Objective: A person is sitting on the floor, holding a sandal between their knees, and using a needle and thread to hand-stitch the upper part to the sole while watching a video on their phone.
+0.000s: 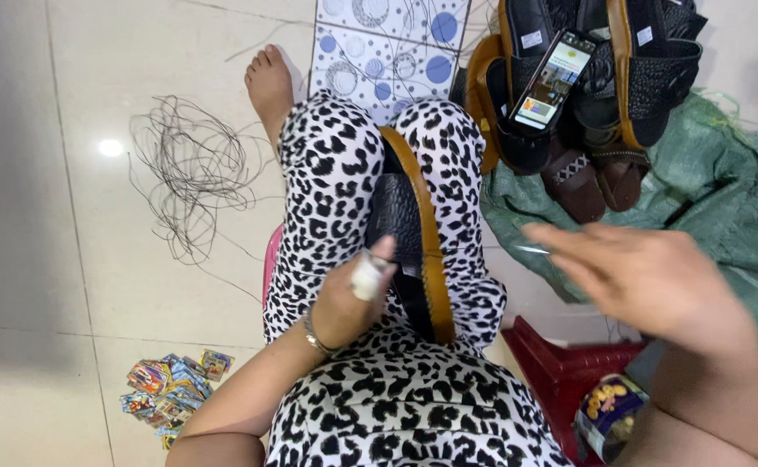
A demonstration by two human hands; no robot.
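I see the black sandal (409,233) with a tan rim wedged upright between the knees. My left hand (349,298), one finger bandaged, rests against its left side. My right hand (647,277), blurred, hovers right of it, fingers extended. Beyond the sandal: sandal pile (604,95) carrying a lit phone (552,79).
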